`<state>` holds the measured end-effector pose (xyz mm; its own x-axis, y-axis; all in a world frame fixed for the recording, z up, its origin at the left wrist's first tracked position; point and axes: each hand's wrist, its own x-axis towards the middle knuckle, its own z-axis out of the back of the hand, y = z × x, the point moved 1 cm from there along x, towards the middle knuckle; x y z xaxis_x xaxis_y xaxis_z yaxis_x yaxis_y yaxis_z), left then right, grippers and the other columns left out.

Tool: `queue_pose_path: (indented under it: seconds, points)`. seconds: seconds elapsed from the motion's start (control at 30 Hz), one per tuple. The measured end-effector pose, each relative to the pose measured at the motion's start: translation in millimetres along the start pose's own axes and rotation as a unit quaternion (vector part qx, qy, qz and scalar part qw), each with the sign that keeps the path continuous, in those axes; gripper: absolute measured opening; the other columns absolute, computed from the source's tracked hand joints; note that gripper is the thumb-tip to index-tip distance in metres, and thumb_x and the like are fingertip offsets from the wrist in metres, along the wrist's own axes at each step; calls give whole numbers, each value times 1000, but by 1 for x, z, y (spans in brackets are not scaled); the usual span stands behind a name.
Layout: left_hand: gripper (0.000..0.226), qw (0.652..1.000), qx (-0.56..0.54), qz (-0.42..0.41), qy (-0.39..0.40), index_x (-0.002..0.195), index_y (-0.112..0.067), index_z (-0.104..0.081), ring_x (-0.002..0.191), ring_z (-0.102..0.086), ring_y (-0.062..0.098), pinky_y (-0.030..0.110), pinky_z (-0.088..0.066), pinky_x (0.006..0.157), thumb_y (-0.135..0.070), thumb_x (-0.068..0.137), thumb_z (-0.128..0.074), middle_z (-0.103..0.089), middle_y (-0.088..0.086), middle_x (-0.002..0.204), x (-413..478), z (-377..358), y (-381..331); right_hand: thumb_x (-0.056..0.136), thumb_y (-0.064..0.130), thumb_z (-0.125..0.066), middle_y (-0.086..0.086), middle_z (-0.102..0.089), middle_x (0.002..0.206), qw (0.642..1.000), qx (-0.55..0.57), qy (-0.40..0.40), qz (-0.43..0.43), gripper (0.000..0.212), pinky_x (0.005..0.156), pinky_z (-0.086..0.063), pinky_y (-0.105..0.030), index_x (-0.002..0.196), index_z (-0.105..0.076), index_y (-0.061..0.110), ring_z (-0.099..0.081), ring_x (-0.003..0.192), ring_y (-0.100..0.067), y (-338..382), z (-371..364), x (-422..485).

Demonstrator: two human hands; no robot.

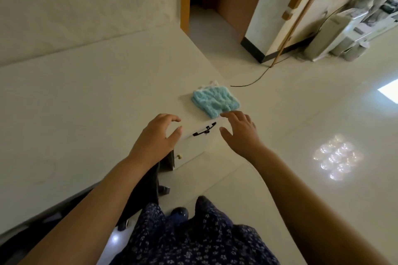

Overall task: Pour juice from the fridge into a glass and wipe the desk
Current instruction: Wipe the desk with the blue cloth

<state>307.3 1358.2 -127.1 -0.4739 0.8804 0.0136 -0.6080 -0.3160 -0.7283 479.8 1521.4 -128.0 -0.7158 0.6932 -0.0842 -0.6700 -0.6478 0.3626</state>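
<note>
A fluffy light-blue cloth [215, 102] lies folded near the right corner of the white desk [86, 97]. My right hand [239, 131] hovers just in front of the cloth with fingers spread, fingertips close to its near edge, holding nothing. My left hand [158, 135] is over the desk's front edge, fingers apart and curled, empty. No glass, juice or fridge is in view.
A white drawer front with a black handle [204, 130] sits under the desk corner between my hands. A doorway [211, 6] opens beyond the desk. A black cable [258, 78] trails over the glossy floor, and a white appliance [336, 34] stands at the far right.
</note>
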Motion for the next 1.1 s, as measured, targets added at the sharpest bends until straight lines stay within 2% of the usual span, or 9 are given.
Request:
queue_pose_path:
  seconds: [0.27,0.37,0.43,0.53,0.73,0.83,0.9,1.0,1.1]
  points:
    - [31,993,4,111,-52,120,-19,-54,115,-49,10,30,-39,99,-33,92,-52,-53,-4,123,69,-27,3,91,36,-50,-6,-32,148,995,26,79,50,55,109,-26,-41,141,-32,22,-27,135,-28,-56,-32,126]
    - [32,985,4,159,-71,121,-23,-53,115,-47,6,25,-37,98,-36,92,-50,-50,-11,122,76,-33,3,90,33,-50,-7,-20,154,987,-25,142,64,63,114,-19,-43,145,-20,26,-16,140,-30,-72,-55,164]
    - [32,979,9,187,-78,121,-24,-52,115,-47,4,24,-36,97,-37,92,-50,-50,-13,122,76,-34,5,88,30,-51,-6,-20,154,981,-54,169,75,66,115,-16,-43,145,-18,28,-15,140,-30,-81,-68,182]
    - [31,968,1,230,-102,121,-24,-52,115,-47,5,23,-36,98,-32,92,-52,-51,-11,123,66,-35,12,88,32,-50,-5,-29,149,974,-97,179,102,59,111,-21,-47,142,-27,26,-21,136,-30,-87,-82,193]
    - [30,942,-13,302,-146,122,-18,-52,115,-47,7,23,-34,98,-27,93,-52,-53,-5,123,27,-38,27,86,22,-53,-12,-50,130,981,-117,109,113,42,96,-34,-49,128,-49,19,-38,118,-37,-81,-96,205]
    - [32,931,-19,322,-170,124,-16,-52,113,-45,4,21,-33,97,-27,94,-51,-53,-4,124,7,-36,32,84,16,-52,-16,-52,128,992,-54,85,80,38,95,-35,-48,122,-53,15,-41,116,-39,-76,-99,211]
    - [32,924,-22,333,-187,124,-17,-52,113,-44,2,20,-33,97,-28,94,-51,-52,-6,123,-6,-29,37,84,16,-52,-18,-55,123,996,52,53,48,36,91,-40,-47,120,-54,13,-46,111,-39,-67,-98,211]
    - [34,917,-23,343,-202,123,-18,-52,114,-46,5,24,-36,99,-33,94,-50,-53,-5,123,-28,-17,50,89,19,-50,-15,-56,118,973,226,32,-32,32,86,-45,-45,120,-53,14,-52,104,-35,-33,-99,207]
    - [39,912,-17,349,-213,121,-18,-53,115,-49,10,32,-39,101,-41,90,-46,-55,-3,122,-51,-1,72,88,22,-47,-10,-58,112,954,292,54,-43,31,80,-48,-40,119,-52,20,-56,98,-31,22,-108,196]
